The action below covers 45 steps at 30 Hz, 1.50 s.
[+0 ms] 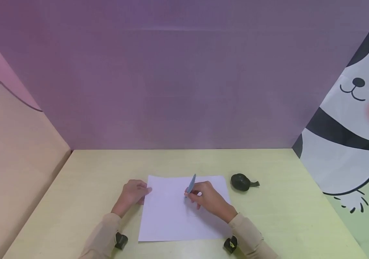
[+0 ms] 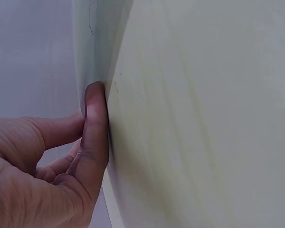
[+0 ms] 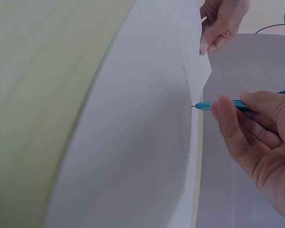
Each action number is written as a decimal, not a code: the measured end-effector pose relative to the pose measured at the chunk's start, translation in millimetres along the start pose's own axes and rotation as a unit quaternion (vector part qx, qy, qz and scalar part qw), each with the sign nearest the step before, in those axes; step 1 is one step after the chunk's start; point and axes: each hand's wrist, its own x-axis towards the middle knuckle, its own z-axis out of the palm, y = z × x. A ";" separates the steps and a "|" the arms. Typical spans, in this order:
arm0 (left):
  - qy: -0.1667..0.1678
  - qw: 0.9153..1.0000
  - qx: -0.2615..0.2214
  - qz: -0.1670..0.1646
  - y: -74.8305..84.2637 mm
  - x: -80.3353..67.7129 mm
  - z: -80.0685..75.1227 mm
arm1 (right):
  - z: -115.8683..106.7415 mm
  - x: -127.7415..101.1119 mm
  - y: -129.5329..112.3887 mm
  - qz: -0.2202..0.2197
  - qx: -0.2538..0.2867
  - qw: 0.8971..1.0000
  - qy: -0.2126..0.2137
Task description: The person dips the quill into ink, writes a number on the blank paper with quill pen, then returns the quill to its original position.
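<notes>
A white sheet of paper lies on the table, its left edge pinched by my left hand. In the left wrist view, the thumb is on one side of the sheet and a finger on the other. My right hand holds a blue pen over the paper's middle. The right wrist view shows the pen with its tip at the sheet, beside a thin curved line drawn there. Whether the tip touches cannot be told.
A rounded black object with a short stub lies right of the paper on the pale wooden table. A purple wall rises behind the table. Printed panels flank both sides, with a panda on the right one.
</notes>
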 end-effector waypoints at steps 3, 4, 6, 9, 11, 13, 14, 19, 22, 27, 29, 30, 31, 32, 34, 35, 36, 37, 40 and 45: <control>-0.001 1.000 0.001 0.002 1.9 -0.6 -1.0 | -0.1 0.3 0.4 0.001 -0.002 1.000 0.003; -0.001 1.000 0.002 0.002 2.3 -0.5 -1.3 | -0.2 0.3 0.5 0.002 -0.002 1.000 0.003; -0.002 1.000 0.003 0.001 3.0 -0.7 -2.0 | 0.2 0.3 0.8 0.004 0.001 1.000 0.005; -0.002 1.000 0.005 0.001 2.9 -0.7 -3.3 | 0.8 0.3 1.2 0.003 0.011 1.000 0.007; -0.001 1.000 0.005 0.001 2.1 -0.4 -3.4 | 0.0 -0.6 1.7 0.004 0.020 1.000 0.009; -0.002 1.000 0.005 0.004 1.2 0.2 -2.6 | -2.2 -2.4 2.5 0.007 0.024 1.000 0.014; -0.002 1.000 0.005 0.004 0.7 0.6 -2.1 | -3.7 -3.5 2.7 0.011 0.027 0.999 0.018; -0.002 1.000 0.005 0.001 -0.3 0.7 -0.1 | -11.5 -10.4 5.3 0.032 0.026 0.998 0.038; -0.007 1.000 -0.001 0.002 0.4 0.9 1.6 | -18.5 -17.2 6.5 0.058 0.062 0.995 0.058; -0.015 1.000 -0.020 -0.003 4.4 2.2 5.6 | -34.3 -28.7 11.9 0.025 0.030 0.994 0.098; -0.016 1.000 -0.025 -0.008 6.1 3.0 7.1 | -40.0 -31.5 17.1 -0.023 -0.056 0.992 0.115; -0.018 0.999 -0.027 -0.009 6.9 3.2 7.7 | -43.0 -33.2 19.6 -0.043 -0.097 0.986 0.125; -0.020 0.999 -0.028 -0.010 7.6 3.3 8.5 | -45.9 -34.8 22.4 -0.062 -0.135 0.979 0.137; -0.022 0.999 -0.029 -0.010 8.4 3.0 9.3 | -48.7 -36.6 24.9 -0.074 -0.164 0.972 0.149; -0.026 0.999 -0.032 -0.009 8.7 2.6 10.5 | -54.2 -40.2 28.4 -0.084 -0.181 0.966 0.165; -0.027 0.999 -0.034 -0.011 8.7 2.2 10.7 | -56.9 -41.9 29.6 -0.087 -0.180 0.965 0.169; -0.026 0.999 -0.033 -0.013 8.8 1.7 10.7 | -59.3 -43.2 30.6 -0.090 -0.177 0.965 0.172; -0.024 0.999 -0.033 -0.015 8.8 1.4 10.6 | -61.5 -44.2 31.7 -0.095 -0.172 0.965 0.174; -0.018 0.999 -0.034 -0.016 9.4 1.1 10.6 | -67.7 -47.7 34.4 -0.104 -0.153 0.967 0.177; -0.022 0.999 -0.032 -0.020 9.5 1.2 14.3 | -75.1 -57.5 41.1 -0.099 -0.153 0.967 0.181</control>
